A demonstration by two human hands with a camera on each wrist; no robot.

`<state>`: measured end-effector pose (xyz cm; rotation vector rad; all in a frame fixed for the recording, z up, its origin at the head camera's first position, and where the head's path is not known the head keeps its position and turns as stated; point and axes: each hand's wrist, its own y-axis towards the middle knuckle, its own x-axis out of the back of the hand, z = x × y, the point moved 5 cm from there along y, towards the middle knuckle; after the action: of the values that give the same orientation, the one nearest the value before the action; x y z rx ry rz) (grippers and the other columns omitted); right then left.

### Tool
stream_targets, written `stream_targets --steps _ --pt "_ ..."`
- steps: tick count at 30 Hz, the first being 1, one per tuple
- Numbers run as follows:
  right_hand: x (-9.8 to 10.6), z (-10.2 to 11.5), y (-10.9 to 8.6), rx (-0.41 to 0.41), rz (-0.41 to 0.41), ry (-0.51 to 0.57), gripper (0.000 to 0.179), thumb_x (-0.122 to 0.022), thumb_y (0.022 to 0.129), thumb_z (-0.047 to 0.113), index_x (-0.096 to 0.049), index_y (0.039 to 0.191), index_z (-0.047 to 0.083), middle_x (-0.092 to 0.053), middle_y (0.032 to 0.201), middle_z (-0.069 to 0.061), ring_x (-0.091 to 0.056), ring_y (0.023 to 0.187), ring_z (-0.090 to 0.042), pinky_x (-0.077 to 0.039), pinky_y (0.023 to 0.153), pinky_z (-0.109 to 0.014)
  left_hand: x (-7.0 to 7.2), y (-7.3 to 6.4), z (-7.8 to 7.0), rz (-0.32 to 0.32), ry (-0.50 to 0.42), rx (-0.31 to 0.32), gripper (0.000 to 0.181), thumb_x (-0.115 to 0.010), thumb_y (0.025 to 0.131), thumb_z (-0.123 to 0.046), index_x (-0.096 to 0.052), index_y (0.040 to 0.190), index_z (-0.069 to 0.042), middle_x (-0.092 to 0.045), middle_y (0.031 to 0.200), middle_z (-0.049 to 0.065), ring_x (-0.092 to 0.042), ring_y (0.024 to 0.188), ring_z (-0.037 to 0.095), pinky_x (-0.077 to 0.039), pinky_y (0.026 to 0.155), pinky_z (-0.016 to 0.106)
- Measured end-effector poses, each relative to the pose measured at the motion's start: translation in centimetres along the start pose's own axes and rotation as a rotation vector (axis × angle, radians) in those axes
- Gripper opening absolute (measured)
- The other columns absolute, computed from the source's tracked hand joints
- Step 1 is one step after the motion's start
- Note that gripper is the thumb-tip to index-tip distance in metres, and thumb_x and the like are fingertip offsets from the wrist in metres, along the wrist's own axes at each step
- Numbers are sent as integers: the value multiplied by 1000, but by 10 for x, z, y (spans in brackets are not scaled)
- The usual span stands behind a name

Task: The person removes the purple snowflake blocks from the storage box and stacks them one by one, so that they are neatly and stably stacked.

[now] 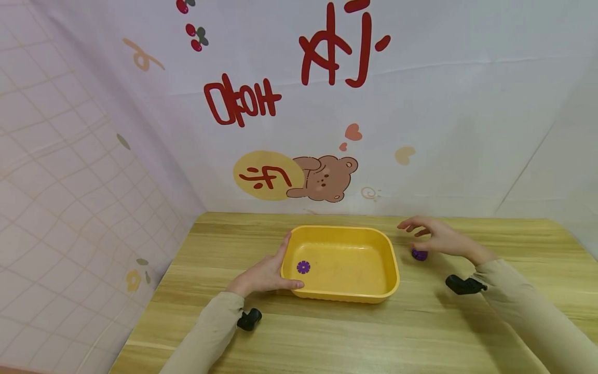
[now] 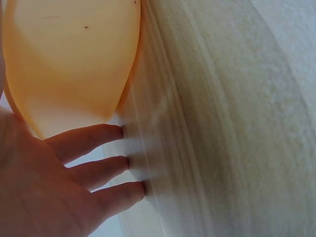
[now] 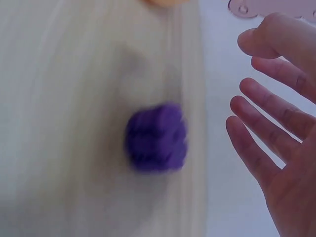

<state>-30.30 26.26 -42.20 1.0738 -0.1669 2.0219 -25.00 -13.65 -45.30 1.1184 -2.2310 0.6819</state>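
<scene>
A yellow plastic basin (image 1: 345, 299) stands on the wooden table. My left hand (image 1: 263, 272) holds its left end, thumb over the front rim and index finger along the left side. In the left wrist view, three spread fingers (image 2: 84, 141) reach down beside the basin's outer wall. A flat, notched purple disc (image 1: 303, 267) lies inside the basin near that hand. My right hand (image 1: 439, 238) hovers right of the basin with relaxed fingers and nothing in them. Just below it sits a purple clump of notched discs (image 3: 157, 138), blurred in the right wrist view.
A white printed cloth (image 1: 458, 130) hangs behind the table's back edge, with another grid-patterned cloth (image 1: 60, 171) along the left. Black wrist devices (image 1: 464, 284) are strapped on both sleeves. The wooden tabletop (image 1: 327, 337) extends in front of the basin.
</scene>
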Motion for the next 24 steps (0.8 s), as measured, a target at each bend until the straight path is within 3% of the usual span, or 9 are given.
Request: stream_targets --steps 5,11,16,24 --pt "-1 14 20 6 29 16 41 -69 85 -3 -58 124 -1 -58 121 -13 -56 103 -18 -50 84 -45 -1 0 0 1 -5 3 125 -77 77 -52 20 152 -28 -64 90 0 -59 73 13 -48 85 35" --pt "-6 28 46 -6 68 56 38 -69 84 -4 -60 121 1 -60 118 -10 -57 102 -30 -49 85 -49 -1 0 0 0 1 7 125 -77 77 -53 20 152 -26 -63 88 0 -59 72 13 -48 84 35" --pt "-11 38 66 -49 110 80 33 -71 87 5 -62 119 7 -61 114 -7 -58 103 -37 -49 88 -48 -1 1 1 -3 1 0 125 -77 77 -52 20 152 -26 -64 93 1 -60 74 12 -48 86 35" --pt "-21 53 91 -32 151 83 27 -69 88 6 -65 115 6 -64 110 -6 -62 99 -31 -49 88 -47 -1 1 0 -7 28 -2 125 -76 77 -54 19 152 -25 -63 89 1 -59 74 12 -48 83 34"
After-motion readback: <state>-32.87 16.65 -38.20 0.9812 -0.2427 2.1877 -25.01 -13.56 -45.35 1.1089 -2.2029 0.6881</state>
